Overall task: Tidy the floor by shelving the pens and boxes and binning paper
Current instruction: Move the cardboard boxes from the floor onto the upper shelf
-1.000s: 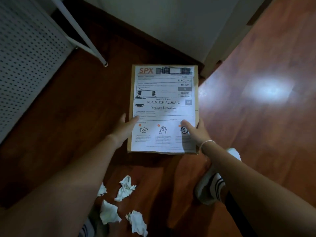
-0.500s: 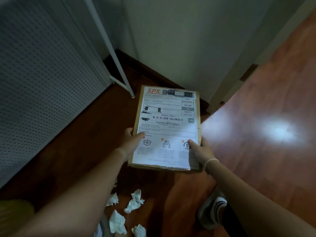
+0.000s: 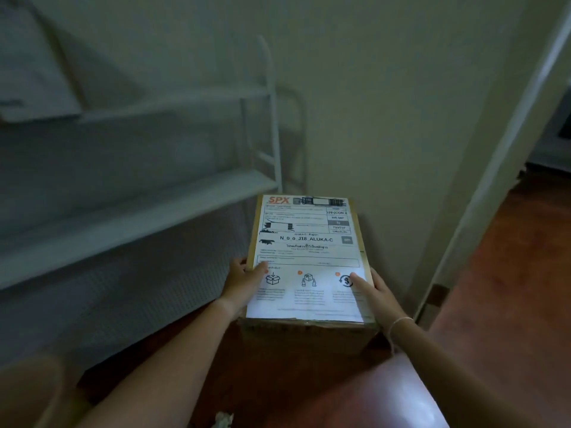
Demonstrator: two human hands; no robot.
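Note:
A brown cardboard box (image 3: 309, 335) with a white SPX shipping label on top is held up off the floor in front of me. My left hand (image 3: 244, 282) grips its left side, thumb on the label. My right hand (image 3: 375, 291) grips its right side, thumb lying across the label. The white metal shelf unit (image 3: 154, 208) stands to the left, its boards level with and above the box. One crumpled white paper (image 3: 224, 420) shows at the bottom edge on the floor.
A pale wall stands right behind the box. A white door frame (image 3: 494, 180) runs up the right side, with red-brown wooden floor (image 3: 509, 304) beyond it. The shelf's perforated lower panel (image 3: 139, 288) fills the lower left.
Both hands have lifted the box from the floor up to shelf height. My view has tilted up, so the papers on the floor have nearly left the frame.

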